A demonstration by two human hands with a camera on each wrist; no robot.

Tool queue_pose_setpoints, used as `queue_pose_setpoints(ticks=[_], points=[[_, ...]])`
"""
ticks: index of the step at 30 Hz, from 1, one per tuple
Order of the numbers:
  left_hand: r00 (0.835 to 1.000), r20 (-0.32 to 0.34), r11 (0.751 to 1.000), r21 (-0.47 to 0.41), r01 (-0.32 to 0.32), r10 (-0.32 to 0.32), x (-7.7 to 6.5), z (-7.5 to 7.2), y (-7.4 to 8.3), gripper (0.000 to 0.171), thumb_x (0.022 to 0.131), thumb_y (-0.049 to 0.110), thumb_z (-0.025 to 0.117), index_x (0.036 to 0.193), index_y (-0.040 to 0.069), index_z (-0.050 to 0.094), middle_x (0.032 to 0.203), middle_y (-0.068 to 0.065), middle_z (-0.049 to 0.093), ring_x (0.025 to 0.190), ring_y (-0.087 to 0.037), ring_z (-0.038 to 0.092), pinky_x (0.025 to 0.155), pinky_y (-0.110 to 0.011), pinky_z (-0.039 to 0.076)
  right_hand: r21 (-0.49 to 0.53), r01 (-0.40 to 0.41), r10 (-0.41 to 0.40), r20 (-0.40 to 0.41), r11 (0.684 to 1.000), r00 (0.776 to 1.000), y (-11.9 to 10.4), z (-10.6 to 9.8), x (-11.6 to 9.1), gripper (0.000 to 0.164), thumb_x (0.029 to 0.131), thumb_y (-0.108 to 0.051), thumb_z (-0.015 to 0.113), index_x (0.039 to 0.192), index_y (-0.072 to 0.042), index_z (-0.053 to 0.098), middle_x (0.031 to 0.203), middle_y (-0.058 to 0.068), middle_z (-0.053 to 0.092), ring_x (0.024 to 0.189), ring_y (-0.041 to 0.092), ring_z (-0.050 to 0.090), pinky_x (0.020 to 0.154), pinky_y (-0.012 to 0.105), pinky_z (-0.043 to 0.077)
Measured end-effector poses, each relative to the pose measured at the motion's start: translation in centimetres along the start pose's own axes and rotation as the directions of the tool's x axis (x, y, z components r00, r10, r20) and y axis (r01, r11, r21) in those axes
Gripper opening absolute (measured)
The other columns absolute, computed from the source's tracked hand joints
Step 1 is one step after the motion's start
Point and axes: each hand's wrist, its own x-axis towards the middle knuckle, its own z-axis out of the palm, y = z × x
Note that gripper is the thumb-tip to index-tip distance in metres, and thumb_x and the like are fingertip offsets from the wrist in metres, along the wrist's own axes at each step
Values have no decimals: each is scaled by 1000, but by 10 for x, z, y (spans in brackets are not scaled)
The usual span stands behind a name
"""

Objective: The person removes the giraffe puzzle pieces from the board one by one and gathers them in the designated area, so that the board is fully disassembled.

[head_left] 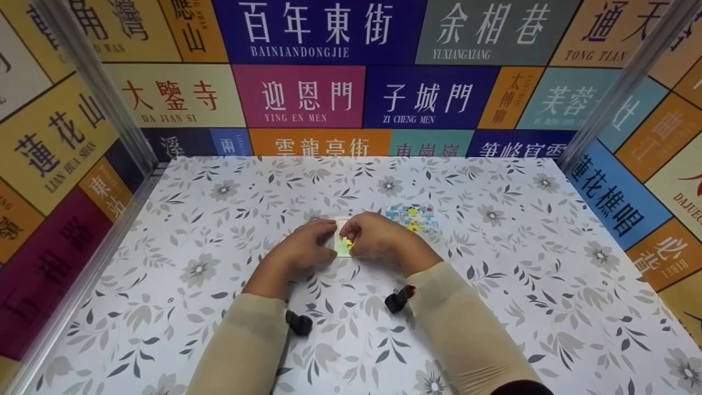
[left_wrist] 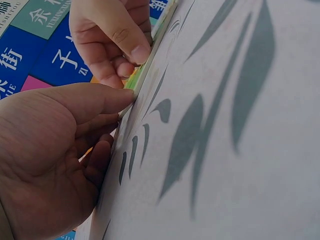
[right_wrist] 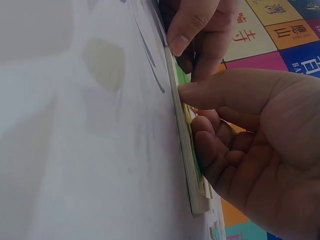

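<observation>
A small, thin, pale-edged puzzle board [head_left: 343,251] with green and yellow on its face lies flat on the table. My left hand [head_left: 307,244] holds its left side, the thumb [left_wrist: 117,99] against the near edge and the fingers toward the far end. Over the board's right part, my right hand [head_left: 378,233] has curled fingers and pinches a yellow puzzle piece [head_left: 350,243] at the board's surface. In the right wrist view, the right thumb [right_wrist: 200,94] touches the board's near edge [right_wrist: 186,150]. My fingers hide much of the board.
Loose blue and yellow puzzle pieces [head_left: 412,213] lie in a group just beyond my right wrist. The table [head_left: 219,329] has a white leaf-and-flower cover. Colourful panels with lettering [head_left: 299,96] stand behind and at both sides.
</observation>
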Motion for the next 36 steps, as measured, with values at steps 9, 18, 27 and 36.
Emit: queue_pose_setpoints(ticks=[9, 18, 27, 36], points=[[1000, -6, 1000, -7, 15, -15, -1, 1, 0, 72, 90, 20, 74, 159, 13, 53, 170, 0, 45, 165, -29, 30, 137, -48, 22, 13, -53, 53, 0, 999, 999, -2, 1, 0, 42, 79, 2, 74, 117, -16, 75, 100, 0, 70, 91, 16, 62, 78, 29, 52], [1000, -11, 1000, -3, 8, -8, 0, 1, 0, 73, 89, 19, 74, 159, 13, 53, 170, -1, 45, 165, -28, 30, 137, -47, 22, -9, -19, 19, -11, 1000, 1000, -4, 1, -3, 46, 78, 1, 75, 122, -14, 76, 102, 0, 72, 91, 15, 63, 79, 29, 54], [998, 4, 998, -20, 61, -61, -1, 3, 1, 74, 90, 21, 75, 160, 19, 52, 171, 2, 43, 165, -28, 29, 137, -49, 21, -14, -32, 31, -16, 999, 999, -1, 1, -5, 47, 79, -2, 71, 123, -16, 77, 102, -1, 74, 90, 17, 65, 78, 31, 55], [996, 6, 996, -15, 87, -86, 1, 3, 1, 74, 91, 23, 77, 160, 21, 52, 171, 6, 42, 165, -26, 28, 137, -50, 20, -38, 70, -70, 0, 997, 998, 5, -18, -10, 44, 83, -7, 77, 127, -14, 77, 109, 2, 79, 99, 16, 71, 90, 35, 61]])
